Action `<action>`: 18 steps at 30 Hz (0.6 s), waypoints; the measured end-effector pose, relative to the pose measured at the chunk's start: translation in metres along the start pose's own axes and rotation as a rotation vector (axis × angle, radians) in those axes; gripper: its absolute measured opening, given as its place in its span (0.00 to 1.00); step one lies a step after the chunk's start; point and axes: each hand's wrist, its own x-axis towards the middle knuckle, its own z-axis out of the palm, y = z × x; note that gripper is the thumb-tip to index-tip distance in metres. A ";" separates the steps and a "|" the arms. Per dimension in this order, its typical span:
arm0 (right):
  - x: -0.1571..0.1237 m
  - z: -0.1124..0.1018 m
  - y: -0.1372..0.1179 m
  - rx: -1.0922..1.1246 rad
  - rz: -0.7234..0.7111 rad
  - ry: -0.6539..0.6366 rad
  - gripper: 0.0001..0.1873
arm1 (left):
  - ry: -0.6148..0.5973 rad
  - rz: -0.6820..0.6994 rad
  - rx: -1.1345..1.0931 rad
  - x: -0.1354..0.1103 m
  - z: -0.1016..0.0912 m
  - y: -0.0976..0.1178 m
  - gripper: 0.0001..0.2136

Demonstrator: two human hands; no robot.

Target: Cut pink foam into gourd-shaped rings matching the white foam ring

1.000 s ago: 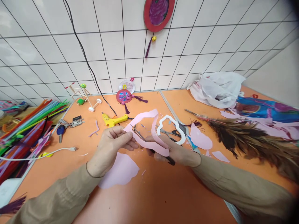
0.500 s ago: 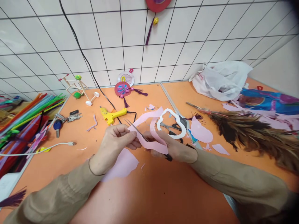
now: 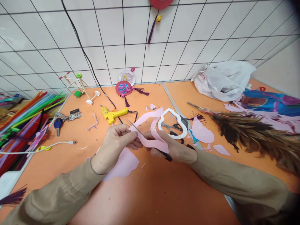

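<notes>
A wavy pink paper frame is held up between both hands over the orange table. My left hand pinches its left edge between thumb and fingers. Wrapped round a pair of scissors is my right hand; the blades reach left along the paper and the black handle shows below the palm. Paper hides part of the right fingers. Just beyond the right hand lies a white cloud-shaped frame, with a second pair of scissors partly inside its outline. Beneath my left wrist rests a pink paper sheet.
A yellow glue gun with a black cord lies behind my left hand. Pink scraps, a feather duster and a white plastic bag are on the right. Keys, a white cable and coloured pipe cleaners lie left.
Both hands keep nearly the same hold on the pink paper and scissors. The right hand's paper edge has shifted up slightly, and the camera view has moved a little.
</notes>
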 end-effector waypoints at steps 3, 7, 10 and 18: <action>0.001 0.000 -0.001 0.145 0.020 -0.054 0.05 | 0.005 -0.005 0.003 0.001 0.000 0.000 0.08; 0.001 0.000 0.000 0.199 0.037 -0.071 0.05 | 0.008 -0.007 0.001 0.002 0.001 -0.002 0.08; 0.001 0.001 0.002 0.219 0.050 -0.074 0.06 | 0.010 -0.010 -0.003 0.002 0.001 -0.003 0.08; 0.001 0.002 0.002 0.194 0.075 -0.041 0.12 | 0.015 -0.017 -0.022 0.002 0.001 -0.003 0.07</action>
